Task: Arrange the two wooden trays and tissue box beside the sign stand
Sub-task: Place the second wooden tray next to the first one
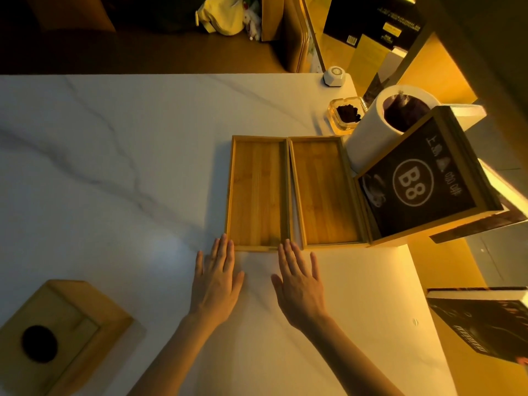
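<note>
Wooden trays lie side by side on the white marble worktop (114,172): the left tray (257,192) touches the right tray (323,192), which sits against the "B8" sign stand (420,181). Both hands are flat and empty, left hand (217,278) and right hand (300,284) fingertips at the left tray's near edge. The wooden tissue box (57,335) stands well apart, near left.

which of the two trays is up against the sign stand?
The right tray: its right edge meets the sign stand. The left tray lies one tray away.
</note>
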A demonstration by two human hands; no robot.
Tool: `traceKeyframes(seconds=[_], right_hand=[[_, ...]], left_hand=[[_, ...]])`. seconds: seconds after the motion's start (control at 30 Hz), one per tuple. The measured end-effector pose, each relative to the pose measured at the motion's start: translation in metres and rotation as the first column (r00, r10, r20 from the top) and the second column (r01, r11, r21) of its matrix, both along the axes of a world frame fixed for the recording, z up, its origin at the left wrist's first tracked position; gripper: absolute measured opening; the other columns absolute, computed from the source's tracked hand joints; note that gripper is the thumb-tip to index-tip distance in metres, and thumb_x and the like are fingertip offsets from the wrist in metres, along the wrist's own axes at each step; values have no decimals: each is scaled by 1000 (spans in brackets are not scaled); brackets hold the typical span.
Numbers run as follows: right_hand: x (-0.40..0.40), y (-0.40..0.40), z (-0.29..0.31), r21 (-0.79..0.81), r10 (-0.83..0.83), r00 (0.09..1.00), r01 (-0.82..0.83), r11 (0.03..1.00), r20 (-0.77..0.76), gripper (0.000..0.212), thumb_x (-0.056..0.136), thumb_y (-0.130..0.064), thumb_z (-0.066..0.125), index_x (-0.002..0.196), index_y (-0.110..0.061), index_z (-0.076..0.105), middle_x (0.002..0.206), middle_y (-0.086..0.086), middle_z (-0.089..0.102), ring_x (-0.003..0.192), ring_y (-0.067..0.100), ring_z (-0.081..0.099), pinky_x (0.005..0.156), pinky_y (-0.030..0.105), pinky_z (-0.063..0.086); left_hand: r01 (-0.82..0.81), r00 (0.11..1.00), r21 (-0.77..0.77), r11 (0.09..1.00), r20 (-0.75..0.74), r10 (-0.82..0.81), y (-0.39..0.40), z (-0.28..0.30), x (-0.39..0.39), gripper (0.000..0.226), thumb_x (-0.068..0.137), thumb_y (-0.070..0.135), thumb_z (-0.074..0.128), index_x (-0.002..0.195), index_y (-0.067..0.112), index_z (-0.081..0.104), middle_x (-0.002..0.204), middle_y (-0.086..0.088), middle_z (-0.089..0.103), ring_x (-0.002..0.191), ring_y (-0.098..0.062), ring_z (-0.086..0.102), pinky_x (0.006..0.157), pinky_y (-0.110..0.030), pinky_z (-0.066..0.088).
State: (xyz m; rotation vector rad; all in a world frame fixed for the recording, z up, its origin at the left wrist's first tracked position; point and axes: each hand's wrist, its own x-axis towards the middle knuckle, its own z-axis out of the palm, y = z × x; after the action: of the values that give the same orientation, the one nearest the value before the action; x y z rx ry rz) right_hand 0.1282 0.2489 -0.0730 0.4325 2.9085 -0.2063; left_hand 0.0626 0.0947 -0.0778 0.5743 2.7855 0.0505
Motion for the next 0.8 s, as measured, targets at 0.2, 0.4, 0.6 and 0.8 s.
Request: traceKeyframes(seconds=[0.2, 0.4, 0.6, 0.8], right_hand=[[3, 10, 1, 7, 29, 999, -29, 1000, 26, 66, 92, -46, -1, 132, -16, 42, 139, 5, 47, 130, 22, 35, 107, 41, -1], [5, 17, 2, 3, 37, 998, -37, 999, 60, 67, 92, -46, -3, 133, -16, 40, 139, 5, 47, 131, 23, 35, 107, 42, 0], [8, 21, 2, 2, 29, 998, -29, 1000, 60, 65, 92, -46, -1, 135, -17, 38, 141, 5, 45, 132, 23, 33, 109, 41, -1], [9, 22, 1, -17, 17, 997, -16, 1000, 73, 64, 92, -46, -1, 135, -17, 37, 141, 5, 45, 132, 23, 33, 108, 39, -1]], left_hand=[[5, 1000, -6, 1000, -5, -5, 7, 0, 6, 67, 88, 50, 1, 135, 7, 25, 140, -13, 44, 128, -28, 42, 100, -47, 27], [-12, 1000, 8, 1000, 4, 12, 12, 1, 9, 66, 89, 50, 1, 134, 8, 25, 139, -12, 46, 127, -27, 43, 99, -48, 29], [-16, 999, 8, 1000, 33, 15, 16, 1, 13, 66, 89, 50, 1, 134, 9, 26, 139, -12, 46, 126, -27, 44, 98, -48, 31], [-3, 999, 7, 1000, 40, 3, 17, 0, 13, 66, 89, 49, 0, 133, 8, 28, 138, -12, 48, 125, -27, 46, 98, -46, 31]])
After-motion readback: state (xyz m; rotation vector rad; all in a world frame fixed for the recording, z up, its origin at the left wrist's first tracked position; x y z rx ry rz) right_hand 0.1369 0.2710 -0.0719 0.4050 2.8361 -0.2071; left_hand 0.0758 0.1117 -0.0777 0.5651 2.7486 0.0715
